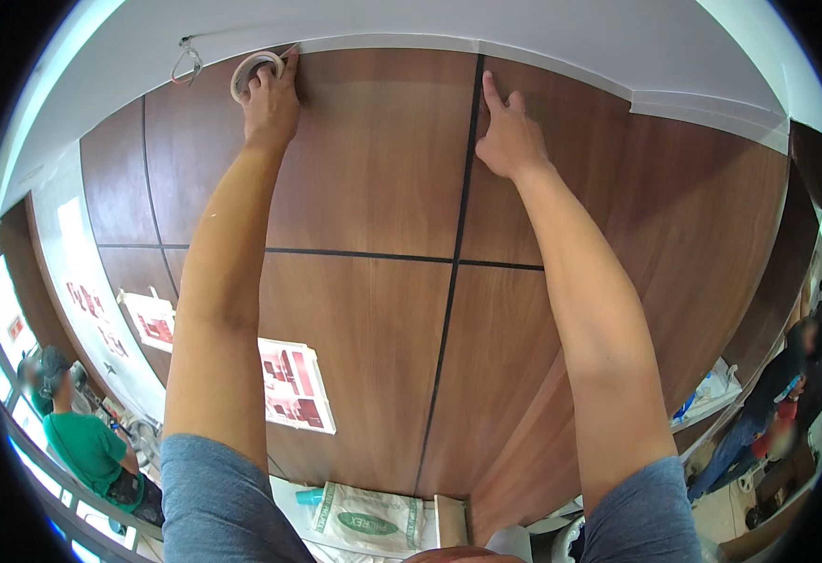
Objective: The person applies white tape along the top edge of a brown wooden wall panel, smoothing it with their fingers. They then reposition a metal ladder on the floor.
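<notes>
High up at the top edge of a brown wood-grain wall panel (376,148), my left hand (270,98) holds a roll of masking tape (238,76), its fingers through the ring. The fingertips of that hand touch the line where the panel meets the pale ceiling. A strip of light tape or trim (383,42) runs along this line. My right hand (513,134) has its index finger extended against the panel, just right of a black vertical groove (469,155); it holds nothing.
Coiled wires (187,65) hang from the ceiling at the upper left. Printed sheets (302,387) are fixed to the panels. Below lies a white printed sack (369,521). A person in a green shirt (87,450) is at the far left; people (749,415) are at the right.
</notes>
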`<state>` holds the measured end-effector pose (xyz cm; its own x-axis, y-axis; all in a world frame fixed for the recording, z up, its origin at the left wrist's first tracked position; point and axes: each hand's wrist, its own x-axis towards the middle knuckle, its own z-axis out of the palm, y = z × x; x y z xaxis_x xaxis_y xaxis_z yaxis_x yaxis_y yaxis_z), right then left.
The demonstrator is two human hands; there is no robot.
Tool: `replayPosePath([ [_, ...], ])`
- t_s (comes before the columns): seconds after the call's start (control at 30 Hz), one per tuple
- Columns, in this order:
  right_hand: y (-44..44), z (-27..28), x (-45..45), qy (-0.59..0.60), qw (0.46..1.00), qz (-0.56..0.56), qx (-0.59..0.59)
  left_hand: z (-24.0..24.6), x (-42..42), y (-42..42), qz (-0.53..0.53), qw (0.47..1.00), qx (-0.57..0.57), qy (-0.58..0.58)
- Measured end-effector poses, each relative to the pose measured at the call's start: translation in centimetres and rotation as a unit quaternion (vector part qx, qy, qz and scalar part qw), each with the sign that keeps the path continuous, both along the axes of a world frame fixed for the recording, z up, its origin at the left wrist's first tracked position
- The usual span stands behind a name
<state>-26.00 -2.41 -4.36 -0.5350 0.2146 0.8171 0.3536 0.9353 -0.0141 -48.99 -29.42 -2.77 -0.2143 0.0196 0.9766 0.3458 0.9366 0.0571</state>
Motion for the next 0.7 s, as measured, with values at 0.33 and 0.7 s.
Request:
replayPosePath([
  [0.33,-1.5,-3.3,1.6,-0.053,0.994,0.037,-0.084,-1.6,0.9,-1.8,-0.065,0.996,-0.045,-0.033],
  [0.7,0.5,-4.1,2.9,0.006,0.884,0.317,-0.343,-7.7,7.4,-1.6,-0.167,0.981,0.053,-0.085],
])
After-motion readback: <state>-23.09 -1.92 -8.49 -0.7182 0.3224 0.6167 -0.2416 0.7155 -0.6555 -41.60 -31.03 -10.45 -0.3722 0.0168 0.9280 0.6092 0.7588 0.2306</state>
